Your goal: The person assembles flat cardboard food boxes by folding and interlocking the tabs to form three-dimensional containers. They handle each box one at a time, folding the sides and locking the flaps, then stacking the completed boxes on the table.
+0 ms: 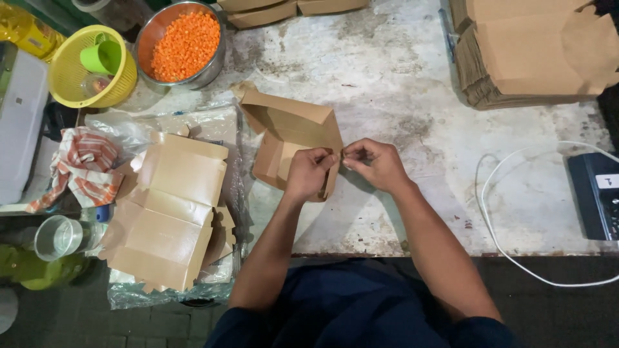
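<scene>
A brown cardboard food box [284,138], partly folded, lies on the worn white tabletop [400,77] in front of me. My left hand [308,173] grips the box's near right wall with fingers curled over its edge. My right hand [375,164] pinches a small flap at that same corner, fingertips meeting those of the left hand. The box's lid flap stands open toward the far side.
A pile of folded brown boxes [171,212] rests on a plastic bag at the left. Flat box blanks [529,51] are stacked at the far right. A steel bowl of diced carrot [186,44], a yellow basket [90,67], a striped cloth [84,164] and a white cable [509,212] lie around.
</scene>
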